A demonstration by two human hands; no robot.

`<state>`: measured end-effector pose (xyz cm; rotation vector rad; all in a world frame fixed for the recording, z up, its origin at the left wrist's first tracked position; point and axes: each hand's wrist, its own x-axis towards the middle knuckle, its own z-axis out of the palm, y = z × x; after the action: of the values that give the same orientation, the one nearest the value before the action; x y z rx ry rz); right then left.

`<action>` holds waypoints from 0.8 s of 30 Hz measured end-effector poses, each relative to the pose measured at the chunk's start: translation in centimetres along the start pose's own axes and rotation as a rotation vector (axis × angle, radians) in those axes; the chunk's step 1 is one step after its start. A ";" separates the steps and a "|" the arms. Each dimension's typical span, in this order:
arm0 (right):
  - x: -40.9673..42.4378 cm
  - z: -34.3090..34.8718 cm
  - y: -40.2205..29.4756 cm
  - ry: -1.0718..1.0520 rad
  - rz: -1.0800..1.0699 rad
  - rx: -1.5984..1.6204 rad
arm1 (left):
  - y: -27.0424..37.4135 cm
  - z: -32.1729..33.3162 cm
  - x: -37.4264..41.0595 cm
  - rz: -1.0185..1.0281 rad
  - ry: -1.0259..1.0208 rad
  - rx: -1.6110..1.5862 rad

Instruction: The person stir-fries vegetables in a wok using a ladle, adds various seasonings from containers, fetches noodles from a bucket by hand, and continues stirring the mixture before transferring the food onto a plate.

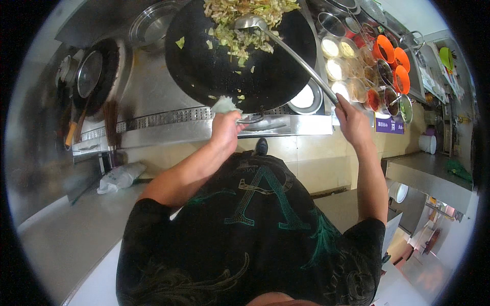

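My left hand (226,130) grips the near loop handle (250,118) of a large black wok (214,76), with a pale cloth (225,104) bunched between hand and rim. My right hand (352,120) is closed around the handle end of a long steel ladle (302,63). The ladle's bowl rests against a heap of chopped cabbage (252,9) mixed with other food at the wok's far side. Loose cabbage pieces are scattered over the wok's near half. The frame's top edge cuts off the far part of the heap.
At right stand several seasoning tubs (356,90) and orange bowls (384,49). A white-filled metal bowl (305,100) sits beside the wok. Leftward are a second wok (109,72), a bamboo brush (111,126) and a steel basin (153,26). A plastic bag (121,177) lies below the steel counter (168,134).
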<state>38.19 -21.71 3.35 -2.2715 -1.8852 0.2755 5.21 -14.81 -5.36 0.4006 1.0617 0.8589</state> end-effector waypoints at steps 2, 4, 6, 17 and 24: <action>-0.5 -1.1 -0.6 -0.066 0.020 0.082 | 1.3 0.2 3.2 0.102 0.150 -0.057; -0.7 -3.2 -0.6 -0.163 0.005 0.148 | 3.4 -0.1 6.6 0.132 0.194 -0.057; -1.4 -7.5 -0.5 -0.309 -0.047 0.208 | 5.6 1.7 4.8 0.082 0.171 -0.029; 3.4 -3.7 -2.4 -0.151 0.018 -0.039 | 1.8 0.9 4.6 0.083 0.067 0.035; 0.4 -1.4 -2.6 -0.002 0.035 -0.088 | 2.6 1.1 7.7 0.212 0.099 -0.056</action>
<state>36.18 -20.91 5.36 -2.3632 -1.8963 0.2040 6.76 -7.09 -7.70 0.4320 1.0960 1.1040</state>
